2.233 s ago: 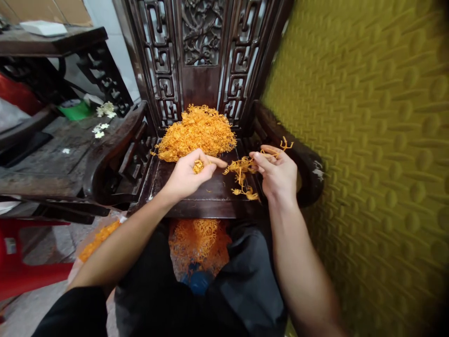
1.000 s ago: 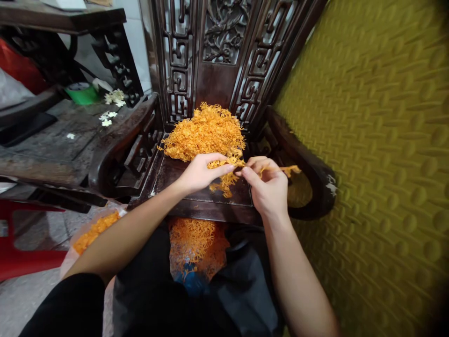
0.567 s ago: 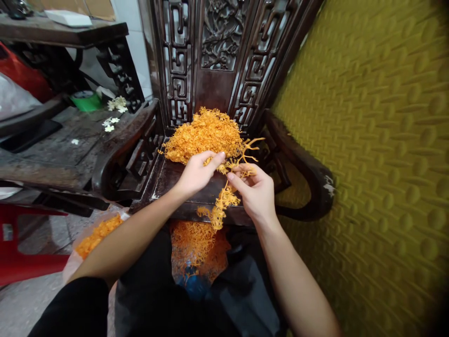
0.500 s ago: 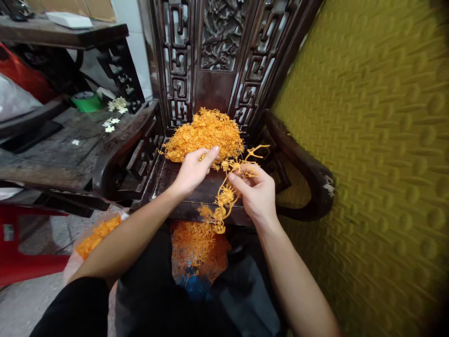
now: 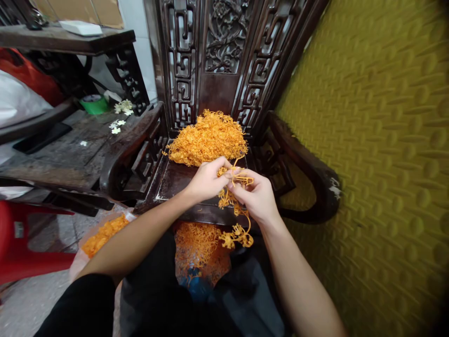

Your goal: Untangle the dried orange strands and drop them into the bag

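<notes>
My right hand (image 5: 257, 194) is closed on a cluster of orange, branching, plastic-looking sprigs (image 5: 238, 234), which dangle below the fingers past the seat's front edge. From the left, my left hand (image 5: 208, 180) reaches in, its thumb and fingers pinched on the same sprigs near my right fingertips. The exact spot it grips is partly hidden. Just beyond both hands, a heap of similar orange sprigs (image 5: 210, 138) lies on the dark wooden chair seat (image 5: 177, 178). Between my legs is a clear bag of orange sprigs (image 5: 198, 243).
Carved chair armrests (image 5: 315, 187) stand on both sides. On the left, another wooden seat (image 5: 80, 145) bears a green tape roll (image 5: 94, 104) and small white flowers. A bag of orange pieces (image 5: 105, 234) and a red stool (image 5: 35, 248) are lower left. A yellow textured surface (image 5: 386, 140) fills the right.
My left hand has moved right from beside the heap and closed on the sprigs at my right hand. The dangling sprigs have swung right and hang lower. The view has shifted slightly.
</notes>
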A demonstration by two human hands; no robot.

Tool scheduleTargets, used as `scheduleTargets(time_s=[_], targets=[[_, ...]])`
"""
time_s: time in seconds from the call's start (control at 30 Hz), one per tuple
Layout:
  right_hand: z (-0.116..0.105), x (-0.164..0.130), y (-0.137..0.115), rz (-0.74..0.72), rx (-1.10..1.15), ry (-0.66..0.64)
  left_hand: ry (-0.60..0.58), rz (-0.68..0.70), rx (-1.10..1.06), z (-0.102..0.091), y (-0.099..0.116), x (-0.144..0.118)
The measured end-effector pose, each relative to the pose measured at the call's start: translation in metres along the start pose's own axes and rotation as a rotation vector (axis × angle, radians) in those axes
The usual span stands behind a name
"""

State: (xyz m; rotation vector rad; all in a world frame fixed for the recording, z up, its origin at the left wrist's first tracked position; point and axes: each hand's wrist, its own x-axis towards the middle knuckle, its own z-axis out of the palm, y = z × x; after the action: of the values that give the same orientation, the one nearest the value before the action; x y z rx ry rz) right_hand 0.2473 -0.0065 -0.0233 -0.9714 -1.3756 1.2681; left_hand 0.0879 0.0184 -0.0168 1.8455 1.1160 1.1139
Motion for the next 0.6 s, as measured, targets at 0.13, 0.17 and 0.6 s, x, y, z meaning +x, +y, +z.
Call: scheduleTargets(time_s=[0.13,0.17,0.6], targets=[[0.001,0.004,0.003,0.035,0.043,0.043,0.091,0.123,0.124,-0.001,-0.006,-0.002],[0.002,0.004,0.003,0.042,0.04,0.04,0.116,0.146,0.151,-0.002,-0.007,-0.002],[0.001,0.002,0.0,0.24,-0.115,0.103,0.348,0.304,0.249,-0.023,-0.014,0.013]])
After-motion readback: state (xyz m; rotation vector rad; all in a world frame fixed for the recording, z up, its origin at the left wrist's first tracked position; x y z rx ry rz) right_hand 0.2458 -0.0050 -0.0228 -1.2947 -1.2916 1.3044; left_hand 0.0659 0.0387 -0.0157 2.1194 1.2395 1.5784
